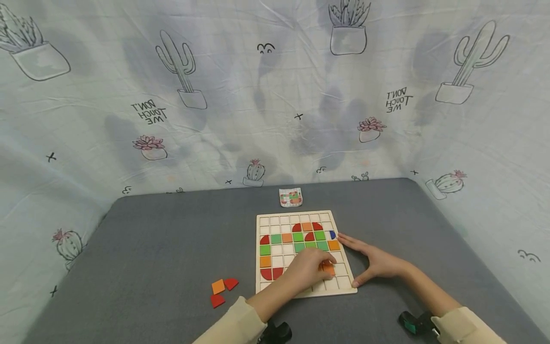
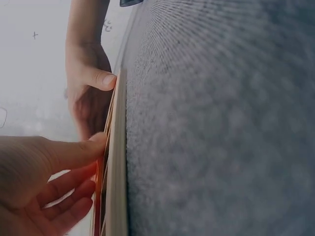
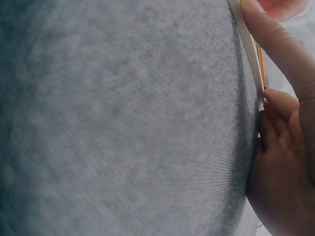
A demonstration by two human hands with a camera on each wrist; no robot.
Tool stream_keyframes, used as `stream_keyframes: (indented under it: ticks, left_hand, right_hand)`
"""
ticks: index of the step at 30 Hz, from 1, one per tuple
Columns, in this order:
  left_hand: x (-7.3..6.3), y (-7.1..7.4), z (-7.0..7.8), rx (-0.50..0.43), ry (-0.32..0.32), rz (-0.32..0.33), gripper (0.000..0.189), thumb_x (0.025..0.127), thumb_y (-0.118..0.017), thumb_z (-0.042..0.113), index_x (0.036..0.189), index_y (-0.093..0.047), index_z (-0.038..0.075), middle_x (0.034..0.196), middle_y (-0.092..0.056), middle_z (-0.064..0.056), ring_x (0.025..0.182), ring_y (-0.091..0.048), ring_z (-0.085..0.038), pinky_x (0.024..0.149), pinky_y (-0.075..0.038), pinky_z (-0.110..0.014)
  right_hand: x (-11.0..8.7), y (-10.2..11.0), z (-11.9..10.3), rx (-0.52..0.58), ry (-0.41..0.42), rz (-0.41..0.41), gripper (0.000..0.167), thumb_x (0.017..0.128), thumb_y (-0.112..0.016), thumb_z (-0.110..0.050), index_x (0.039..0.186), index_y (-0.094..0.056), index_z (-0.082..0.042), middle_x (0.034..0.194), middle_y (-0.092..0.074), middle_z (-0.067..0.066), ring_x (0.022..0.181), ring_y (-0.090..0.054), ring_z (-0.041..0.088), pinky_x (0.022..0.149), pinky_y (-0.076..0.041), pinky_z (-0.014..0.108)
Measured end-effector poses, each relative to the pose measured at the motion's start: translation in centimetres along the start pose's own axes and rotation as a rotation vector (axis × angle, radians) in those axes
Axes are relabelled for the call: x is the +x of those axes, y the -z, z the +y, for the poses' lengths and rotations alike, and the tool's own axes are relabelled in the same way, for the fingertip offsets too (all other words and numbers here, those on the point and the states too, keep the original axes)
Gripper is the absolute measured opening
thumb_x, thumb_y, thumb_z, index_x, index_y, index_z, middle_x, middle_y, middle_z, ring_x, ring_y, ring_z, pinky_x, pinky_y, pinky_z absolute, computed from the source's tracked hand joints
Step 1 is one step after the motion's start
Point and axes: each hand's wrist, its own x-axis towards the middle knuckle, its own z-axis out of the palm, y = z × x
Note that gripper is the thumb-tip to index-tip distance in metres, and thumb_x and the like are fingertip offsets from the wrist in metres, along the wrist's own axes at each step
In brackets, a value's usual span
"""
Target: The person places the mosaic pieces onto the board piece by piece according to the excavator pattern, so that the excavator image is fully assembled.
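Note:
A square wooden grid board (image 1: 277,250) lies on the grey table, with red, green and orange tiles and one blue-marked tile (image 1: 332,235) set in its cells. Over its lower right part, my left hand (image 1: 307,265) pinches an orange square tile (image 1: 328,269) between thumb and fingers. In the left wrist view, that hand's thumb (image 2: 78,152) comes down right at the board's face. My right hand (image 1: 380,263) spreads along the right edge, fingertips near the blue-marked tile and thumb at the lower right corner. The right wrist view shows its thumb (image 3: 275,39) against the board's side.
Left of the board lie a loose orange square (image 1: 218,286) and two red rounded pieces, one red piece (image 1: 217,300) nearer me. Behind the board is a small printed pattern card (image 1: 290,197). A cloth with cactus drawings (image 1: 275,95) hangs around the table's back and sides.

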Motion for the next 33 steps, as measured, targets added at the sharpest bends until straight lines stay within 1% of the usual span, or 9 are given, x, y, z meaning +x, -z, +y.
stream_keyframes:
  ticks: [5,7,10,15,19,22,25,29,33]
  left_hand:
    - [0.1,-0.1,0.2,-0.001,0.034,0.017,0.028,0.071,-0.08,0.022,0.096,-0.072,0.015,0.079,-0.064,0.009,0.07,-0.05,0.0,0.064,-0.041,-0.015]
    - [0.1,0.0,0.2,-0.015,0.031,0.003,0.028,0.071,-0.08,0.024,0.097,-0.072,0.016,0.08,-0.064,0.009,0.071,-0.051,0.0,0.065,-0.041,-0.014]
    - [-0.1,0.2,0.2,-0.05,0.019,-0.026,0.031,0.073,-0.078,0.03,0.1,-0.072,0.017,0.086,-0.067,0.01,0.077,-0.055,0.001,0.068,-0.043,-0.014]
    - [-0.7,1.2,0.3,-0.161,0.011,-0.071,0.035,0.079,-0.072,0.036,0.109,-0.07,0.017,0.103,-0.067,0.01,0.089,-0.06,-0.001,0.074,-0.046,-0.015]
    - [-1.6,2.5,0.1,-0.252,0.005,-0.095,0.039,0.082,-0.069,0.035,0.116,-0.066,0.016,0.111,-0.065,0.008,0.093,-0.06,-0.004,0.076,-0.047,-0.017]
    - [-2.5,3.4,-0.6,-0.29,-0.009,-0.106,0.044,0.083,-0.068,0.035,0.121,-0.062,0.013,0.116,-0.064,0.004,0.098,-0.061,-0.007,0.08,-0.048,-0.021]
    - [-3.8,4.3,-1.6,-0.32,0.0,-0.117,0.048,0.083,-0.067,0.036,0.124,-0.059,0.012,0.12,-0.062,0.0,0.105,-0.059,-0.011,0.086,-0.047,-0.026]
    - [-6.1,5.5,-3.3,-0.333,0.044,-0.115,0.051,0.083,-0.068,0.036,0.126,-0.057,0.012,0.121,-0.061,-0.001,0.108,-0.057,-0.017,0.088,-0.047,-0.033]
    - [-8.7,6.4,-5.1,-0.293,0.09,-0.077,0.052,0.082,-0.069,0.038,0.124,-0.059,0.01,0.116,-0.063,-0.003,0.103,-0.058,-0.02,0.086,-0.047,-0.04]
  right_hand:
    - [0.0,-0.1,0.0,-0.003,0.005,0.002,0.106,0.065,-0.082,-0.038,0.149,-0.02,-0.017,0.154,-0.015,0.005,0.137,-0.016,0.036,0.102,-0.028,0.049]
    - [0.0,-0.1,0.0,-0.005,0.01,0.003,0.106,0.065,-0.082,-0.038,0.149,-0.02,-0.017,0.154,-0.015,0.006,0.136,-0.017,0.036,0.102,-0.028,0.05]
    - [-0.1,-0.2,0.0,-0.012,0.016,0.006,0.106,0.065,-0.082,-0.039,0.149,-0.02,-0.017,0.154,-0.016,0.006,0.137,-0.017,0.033,0.101,-0.028,0.051]
    - [-0.3,-0.4,0.1,-0.018,0.038,0.016,0.104,0.066,-0.081,-0.038,0.148,-0.021,-0.016,0.154,-0.016,0.008,0.138,-0.016,0.023,0.102,-0.029,0.047]
    - [-0.3,-0.4,0.2,-0.01,0.039,0.018,0.105,0.066,-0.082,-0.037,0.148,-0.021,-0.015,0.154,-0.016,0.008,0.138,-0.015,0.024,0.104,-0.027,0.041]
    - [-0.3,-0.5,0.3,0.001,0.031,0.015,0.105,0.066,-0.082,-0.036,0.148,-0.021,-0.015,0.154,-0.015,0.007,0.138,-0.015,0.03,0.104,-0.026,0.04]
    - [-0.3,-0.7,0.4,0.01,0.025,0.013,0.105,0.066,-0.082,-0.035,0.148,-0.02,-0.015,0.154,-0.015,0.008,0.137,-0.015,0.032,0.105,-0.025,0.039]
    - [-0.3,-0.8,0.5,0.016,0.021,0.018,0.105,0.066,-0.082,-0.035,0.149,-0.02,-0.016,0.154,-0.014,0.008,0.138,-0.014,0.027,0.105,-0.024,0.033]
    - [-0.4,-0.9,0.7,0.012,0.018,0.021,0.105,0.066,-0.082,-0.036,0.149,-0.02,-0.017,0.154,-0.014,0.007,0.138,-0.015,0.022,0.104,-0.025,0.031]
